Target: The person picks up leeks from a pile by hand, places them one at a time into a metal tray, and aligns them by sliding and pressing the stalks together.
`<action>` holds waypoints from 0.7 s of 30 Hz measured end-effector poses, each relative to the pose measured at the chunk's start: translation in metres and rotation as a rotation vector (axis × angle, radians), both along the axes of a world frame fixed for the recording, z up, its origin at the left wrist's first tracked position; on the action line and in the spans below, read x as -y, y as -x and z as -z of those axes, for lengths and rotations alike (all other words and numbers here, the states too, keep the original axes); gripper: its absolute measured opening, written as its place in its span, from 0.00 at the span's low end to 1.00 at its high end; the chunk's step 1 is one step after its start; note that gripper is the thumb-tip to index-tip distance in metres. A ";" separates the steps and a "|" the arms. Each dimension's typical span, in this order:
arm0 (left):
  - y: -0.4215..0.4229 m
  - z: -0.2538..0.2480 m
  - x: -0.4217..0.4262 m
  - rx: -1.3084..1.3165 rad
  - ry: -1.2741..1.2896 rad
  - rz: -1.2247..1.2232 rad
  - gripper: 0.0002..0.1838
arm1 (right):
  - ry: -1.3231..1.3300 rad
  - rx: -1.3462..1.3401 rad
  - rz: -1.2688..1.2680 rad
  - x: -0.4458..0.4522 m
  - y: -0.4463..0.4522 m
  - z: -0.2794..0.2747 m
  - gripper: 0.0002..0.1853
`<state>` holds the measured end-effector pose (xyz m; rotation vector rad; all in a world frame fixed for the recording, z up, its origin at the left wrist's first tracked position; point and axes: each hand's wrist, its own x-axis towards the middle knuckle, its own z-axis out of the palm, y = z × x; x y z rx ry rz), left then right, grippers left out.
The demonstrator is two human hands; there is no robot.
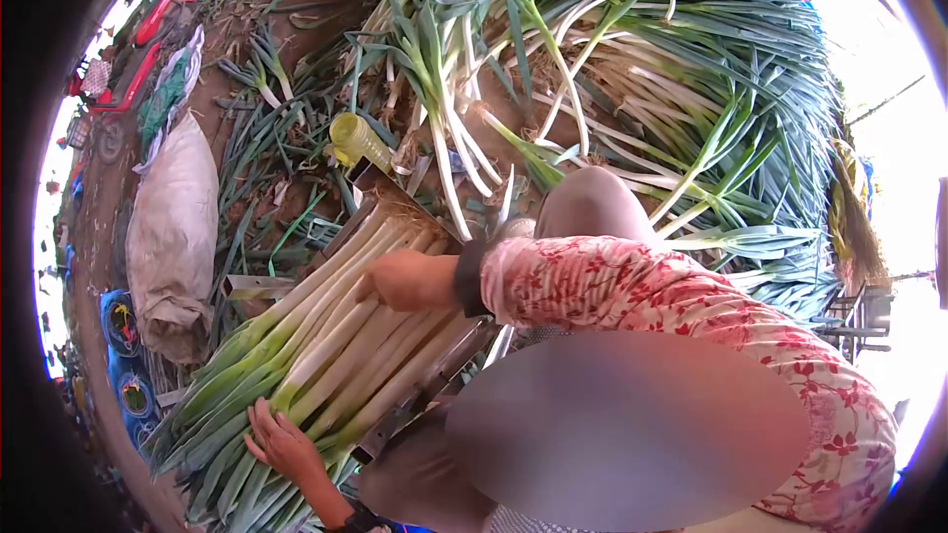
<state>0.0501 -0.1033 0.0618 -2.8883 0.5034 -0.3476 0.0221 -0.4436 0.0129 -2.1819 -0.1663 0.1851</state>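
A thick row of leeks [336, 336] lies side by side in a metal rack [259, 287], roots at the top and green leaves at the lower left. My right hand [407, 279], below a floral sleeve with a dark cuff, is closed over the white stalks, its fingertips pinching at one leek. Lower down, my left hand [286, 442] rests on the leeks where white turns to green, fingers spread and holding nothing.
Large heaps of leeks [731, 49] fill the top and right. Loose leeks [444, 138] lie beyond the rack, near a yellow container [358, 141]. A pale sack [173, 227] is at the left. My knee [595, 199] is beside the right arm.
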 end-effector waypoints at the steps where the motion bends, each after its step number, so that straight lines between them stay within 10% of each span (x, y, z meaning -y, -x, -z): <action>1: 0.000 -0.003 0.004 0.006 -0.011 0.038 0.17 | 0.005 0.016 0.014 -0.002 -0.001 0.003 0.20; 12: 0.009 0.004 0.003 0.043 0.018 0.055 0.17 | -0.077 -0.220 0.060 0.137 -0.035 -0.118 0.20; 18: 0.007 0.007 0.007 0.046 0.030 0.027 0.17 | 0.505 -0.070 0.381 0.288 -0.054 0.030 0.19; 21: 0.006 0.010 0.001 0.038 -0.015 -0.001 0.19 | 1.070 0.087 0.049 0.295 -0.057 0.170 0.19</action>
